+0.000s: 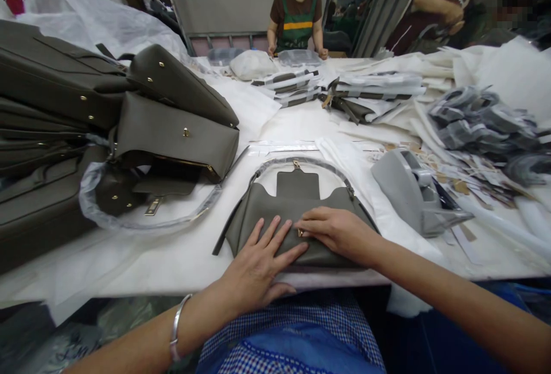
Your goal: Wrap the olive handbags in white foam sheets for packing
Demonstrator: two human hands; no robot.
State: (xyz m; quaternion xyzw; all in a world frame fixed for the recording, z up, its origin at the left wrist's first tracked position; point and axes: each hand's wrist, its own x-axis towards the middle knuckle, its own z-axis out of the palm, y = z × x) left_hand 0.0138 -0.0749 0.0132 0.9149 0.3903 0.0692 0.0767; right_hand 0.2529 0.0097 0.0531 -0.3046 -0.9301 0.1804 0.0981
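A dark olive handbag point(258, 207) lies flat at the table's near edge, its plastic-wrapped handle point(275, 163) arched away from me. The bag's flap point(297, 184) is folded back and carries a gold clasp plate point(297, 164) at its far end. My left hand point(258, 265) rests on the bag's front with fingers spread. My right hand point(340, 233) has its fingers drawn together at the small gold turn lock point(300, 232) on the front. The fingertips pinch at this lock and partly cover it.
To the left, several similar bags point(176, 127) are piled up, one with a wrapped handle. A grey tape dispenser point(408, 190) stands at right, near grey wrapped strips point(482, 121). Wrapped straps point(374, 87) lie farther back. A person in a green apron point(297, 24) stands across the table.
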